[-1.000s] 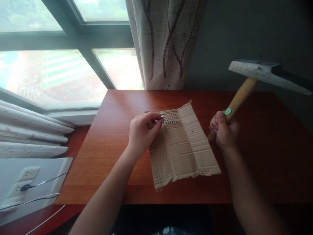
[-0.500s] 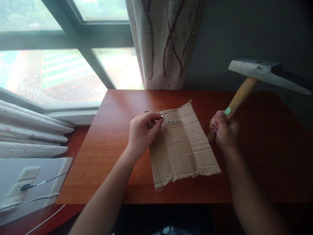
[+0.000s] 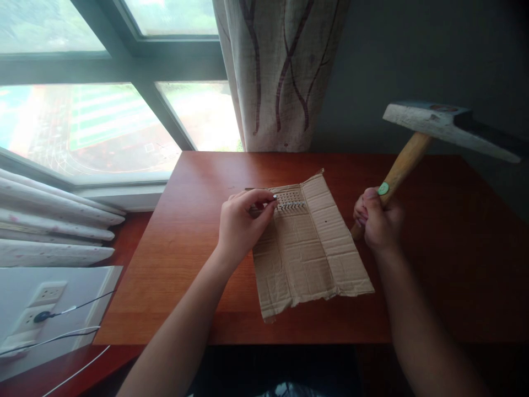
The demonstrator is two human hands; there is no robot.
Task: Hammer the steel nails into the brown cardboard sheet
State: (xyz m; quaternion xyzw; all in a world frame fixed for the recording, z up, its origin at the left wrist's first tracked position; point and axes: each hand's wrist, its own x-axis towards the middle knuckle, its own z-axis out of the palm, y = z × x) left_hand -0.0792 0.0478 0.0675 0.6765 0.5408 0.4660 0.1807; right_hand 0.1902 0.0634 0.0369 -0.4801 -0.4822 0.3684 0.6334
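My left hand [image 3: 248, 218] pinches a small nail with a shiny round head [image 3: 275, 197] between thumb and fingertips, at the far left part of a brown cardboard sheet [image 3: 303, 248]. Beside those fingertips is a grid of small dark holes [image 3: 289, 196], with a row of several nails [image 3: 292, 206] along its near side. My right hand [image 3: 381, 220] is wrapped round the wooden handle of a hammer [image 3: 407, 160]. Its metal head is raised above the right part of the table, apart from the cardboard. The lower end of the pinched nail is hidden by my fingers.
The cardboard lies on a reddish-brown wooden table [image 3: 177, 237]. A window [image 3: 124, 132] and a patterned curtain [image 3: 281, 71] stand behind and to the left. At the lower left, a wall socket [image 3: 31, 320] has a dark plug and cables.
The hammer head has shifted slightly left and down in my right hand. My left hand and the cardboard stay almost where they were.
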